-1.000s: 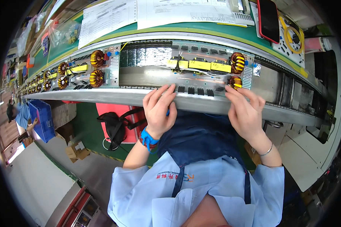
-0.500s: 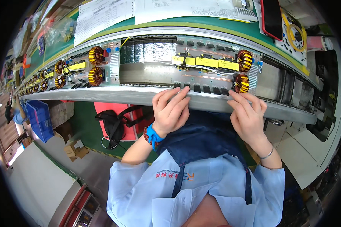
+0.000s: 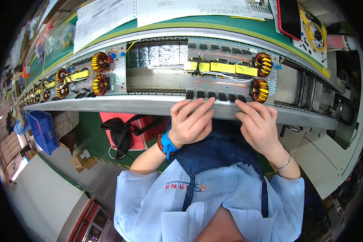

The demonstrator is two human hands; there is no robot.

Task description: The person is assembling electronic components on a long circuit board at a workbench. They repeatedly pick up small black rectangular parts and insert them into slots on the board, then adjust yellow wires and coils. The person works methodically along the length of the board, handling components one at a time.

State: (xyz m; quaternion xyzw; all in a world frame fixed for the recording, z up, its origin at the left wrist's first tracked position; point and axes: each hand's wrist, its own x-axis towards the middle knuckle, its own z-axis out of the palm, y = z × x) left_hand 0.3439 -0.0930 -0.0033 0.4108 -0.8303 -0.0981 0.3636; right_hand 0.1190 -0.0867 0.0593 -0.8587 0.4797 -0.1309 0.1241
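Note:
A circuit board rests across the metal rails in front of me, with a row of black flat components along its near edge. My left hand is open, its outstretched fingertips at the middle of that row. Near the row's right end, my right hand is open too, fingertips at the black parts, nothing seen held. Yellow-taped transformers run down the board's middle, tied by a dark strap at the left. Two copper-wound ring coils stand at its right end. My fingers hide the lower tips of some black parts.
Further boards with similar coils line the conveyor to the left. Paper sheets and a red-edged phone lie on the green bench behind. A blue crate and another person are at far left.
My left hand has slid right along the row of black components, and my right hand has shifted slightly left, so the two are closer. The board appears slightly farther right in view.

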